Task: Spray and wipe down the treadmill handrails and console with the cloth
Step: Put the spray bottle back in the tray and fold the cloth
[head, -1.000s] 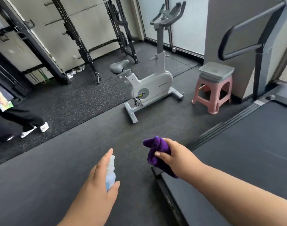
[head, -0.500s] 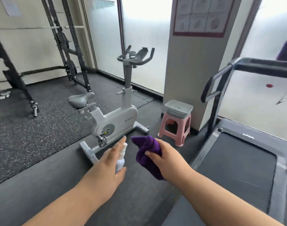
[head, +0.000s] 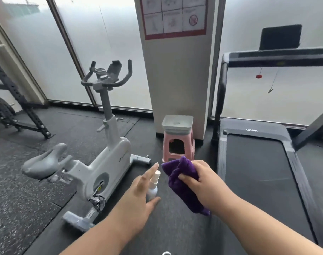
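Observation:
My left hand (head: 138, 196) grips a small white spray bottle (head: 153, 186), with the index finger stretched up beside the nozzle. My right hand (head: 204, 183) is closed on a bunched purple cloth (head: 181, 179) that hangs down from the fist. The nozzle sits just left of the cloth. The treadmill (head: 254, 162) stands to the right, its black belt running away from me. Its dark handrail (head: 221, 85) rises at the left side and joins the console bar (head: 278, 57) across the top right. Both hands are well short of the rail.
A white exercise bike (head: 109, 162) stands left of my hands. A pink stool (head: 177, 144) with a grey lid sits against a pillar (head: 177, 70) between bike and treadmill. A black rack frame (head: 19, 111) is at far left. Frosted windows line the back.
My view has lifted and swung right, bringing the treadmill console bar into sight. Both hands have risen and drawn closer, with the bottle nozzle now next to the cloth.

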